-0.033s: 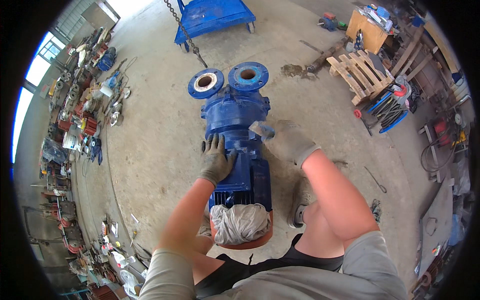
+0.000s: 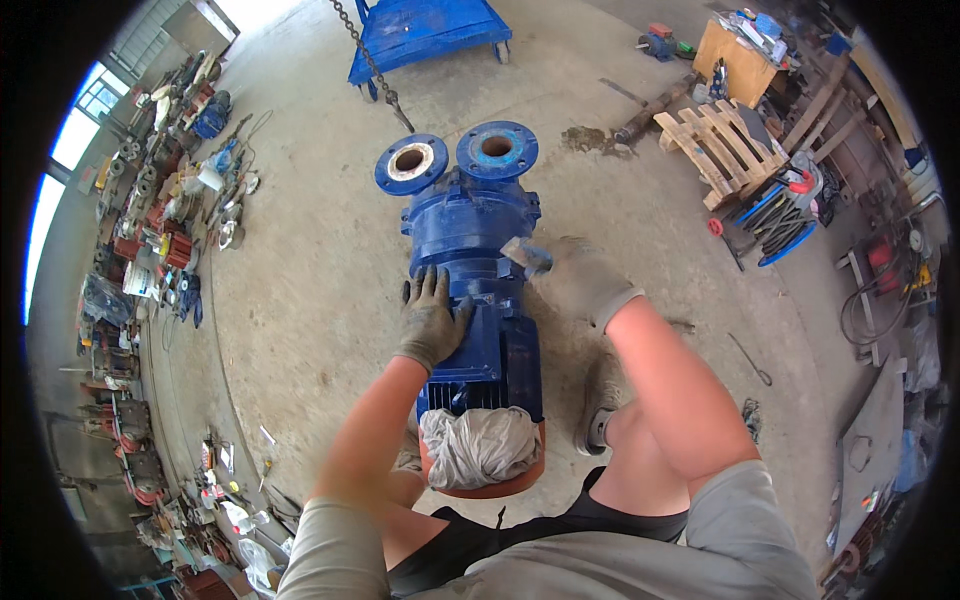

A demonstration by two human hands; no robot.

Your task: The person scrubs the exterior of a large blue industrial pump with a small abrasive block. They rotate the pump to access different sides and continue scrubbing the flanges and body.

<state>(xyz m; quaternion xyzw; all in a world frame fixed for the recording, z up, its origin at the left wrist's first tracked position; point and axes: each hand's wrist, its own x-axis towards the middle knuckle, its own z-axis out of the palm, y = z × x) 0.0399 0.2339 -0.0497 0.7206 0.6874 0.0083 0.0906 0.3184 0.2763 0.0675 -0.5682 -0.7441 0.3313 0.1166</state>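
Note:
A blue pump (image 2: 466, 230) with an attached motor stands on the floor before me, its two round flanges (image 2: 497, 147) at the far end. My gloved left hand (image 2: 432, 322) lies with fingers spread on the left edge of the motor's blue terminal box (image 2: 478, 350). At the pump's right side, my gloved right hand (image 2: 590, 285) is closed round a small flat tool (image 2: 517, 252) with a pale end and a bluish part by the fingers; its exact kind is unclear. A crumpled grey cloth (image 2: 478, 448) sits over the motor's near end.
A chain (image 2: 365, 55) hangs down just behind the left flange. Beyond it stands a blue wheeled cart (image 2: 425, 35). Parts and tools line the left wall. On the right are a wooden pallet (image 2: 718, 155), a cable reel (image 2: 785, 225) and a bent rod (image 2: 750, 360) on the floor.
My right hand and the flat tool have shifted very slightly right. My left hand stays in place on the terminal box.

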